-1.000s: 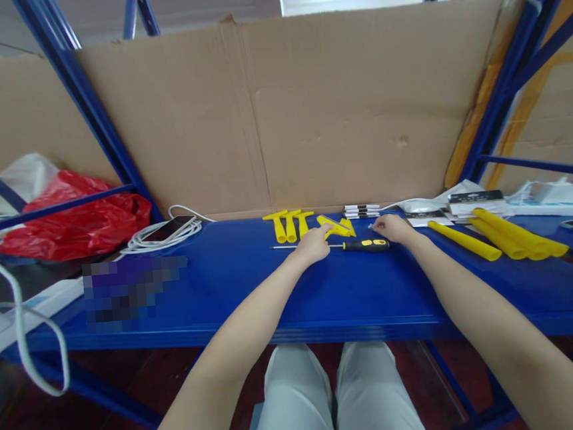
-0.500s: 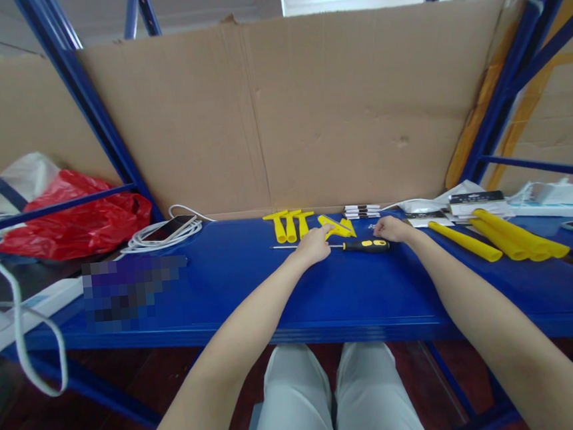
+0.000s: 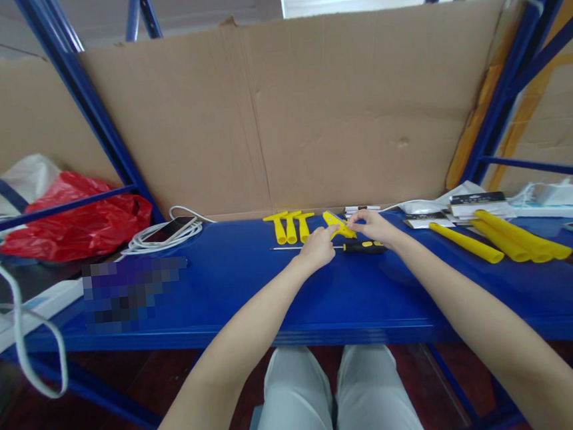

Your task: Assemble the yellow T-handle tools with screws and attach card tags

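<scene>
My left hand [image 3: 318, 246] is closed on a yellow T-shaped scraper head [image 3: 336, 223], holding it tilted above the blue table. The fingertips of my right hand [image 3: 372, 226] are pinched together at the right side of this piece; whatever lies between them is too small to make out. Below both hands lies a screwdriver [image 3: 362, 247] with a black and yellow handle, its shaft pointing left and its handle end partly behind my right hand. Several more yellow T-shaped pieces [image 3: 290, 228] stand in a row to the left.
Yellow tubes [image 3: 512, 239] lie at the right, beside small black-and-white packs [image 3: 479, 203] and a white power strip [image 3: 549, 209]. A coiled white cable [image 3: 165, 237] and a red plastic bag [image 3: 78, 210] are at the left. A cardboard sheet [image 3: 347, 109] closes off the back.
My right hand has moved left from the tabletop, where small bits lay, to the yellow scraper head. My left hand has turned that piece and shifted it slightly right.
</scene>
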Demonstrator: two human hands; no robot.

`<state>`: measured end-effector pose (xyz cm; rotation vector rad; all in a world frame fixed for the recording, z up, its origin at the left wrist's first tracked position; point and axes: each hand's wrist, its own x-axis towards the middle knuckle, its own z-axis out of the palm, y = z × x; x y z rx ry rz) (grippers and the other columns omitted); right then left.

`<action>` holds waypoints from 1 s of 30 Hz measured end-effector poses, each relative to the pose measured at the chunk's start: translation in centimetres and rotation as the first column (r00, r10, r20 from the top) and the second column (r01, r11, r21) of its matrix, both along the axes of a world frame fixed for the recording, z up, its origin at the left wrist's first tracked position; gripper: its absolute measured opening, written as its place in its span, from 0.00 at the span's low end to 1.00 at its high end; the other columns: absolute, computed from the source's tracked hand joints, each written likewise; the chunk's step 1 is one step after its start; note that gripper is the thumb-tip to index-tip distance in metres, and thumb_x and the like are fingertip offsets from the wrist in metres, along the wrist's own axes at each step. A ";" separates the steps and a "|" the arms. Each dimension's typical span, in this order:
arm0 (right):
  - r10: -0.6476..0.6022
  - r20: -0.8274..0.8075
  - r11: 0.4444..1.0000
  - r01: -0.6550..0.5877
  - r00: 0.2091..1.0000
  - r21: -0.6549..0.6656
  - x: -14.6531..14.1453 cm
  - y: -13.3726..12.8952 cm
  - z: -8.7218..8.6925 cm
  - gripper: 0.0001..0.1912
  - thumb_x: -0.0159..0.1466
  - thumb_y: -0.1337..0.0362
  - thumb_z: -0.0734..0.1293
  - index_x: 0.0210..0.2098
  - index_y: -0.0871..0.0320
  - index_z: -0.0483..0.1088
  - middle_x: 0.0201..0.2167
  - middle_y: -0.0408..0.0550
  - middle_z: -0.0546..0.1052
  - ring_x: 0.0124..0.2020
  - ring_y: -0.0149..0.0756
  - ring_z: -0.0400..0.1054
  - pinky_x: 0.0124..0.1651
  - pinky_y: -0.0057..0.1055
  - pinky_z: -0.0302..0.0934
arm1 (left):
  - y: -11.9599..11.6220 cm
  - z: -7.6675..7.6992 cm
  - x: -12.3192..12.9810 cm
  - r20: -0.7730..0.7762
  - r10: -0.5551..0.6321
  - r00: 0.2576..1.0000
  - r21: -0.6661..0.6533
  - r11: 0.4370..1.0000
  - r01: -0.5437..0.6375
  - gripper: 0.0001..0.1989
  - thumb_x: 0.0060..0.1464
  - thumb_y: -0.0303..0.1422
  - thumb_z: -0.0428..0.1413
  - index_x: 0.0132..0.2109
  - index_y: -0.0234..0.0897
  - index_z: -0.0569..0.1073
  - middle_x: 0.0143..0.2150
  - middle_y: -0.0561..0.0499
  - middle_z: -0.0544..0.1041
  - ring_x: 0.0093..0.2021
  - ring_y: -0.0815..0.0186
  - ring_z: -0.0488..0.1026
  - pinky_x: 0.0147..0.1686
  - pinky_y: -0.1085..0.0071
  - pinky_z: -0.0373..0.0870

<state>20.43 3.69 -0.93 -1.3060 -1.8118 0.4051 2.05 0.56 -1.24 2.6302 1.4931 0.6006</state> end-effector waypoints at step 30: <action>-0.068 -0.390 0.963 -0.042 0.919 -0.267 -1.4 -1.5 1.2 0.09 0.56 0.71 0.66 0.37 0.57 0.65 0.32 0.45 0.76 0.34 0.32 0.72 0.36 0.26 0.64 | -0.4 0.3 0.3 0.113 0.004 0.994 0.054 0.998 -0.010 0.27 0.58 0.23 0.46 0.64 0.40 0.60 0.51 0.42 0.70 0.52 0.59 0.69 0.53 0.63 0.65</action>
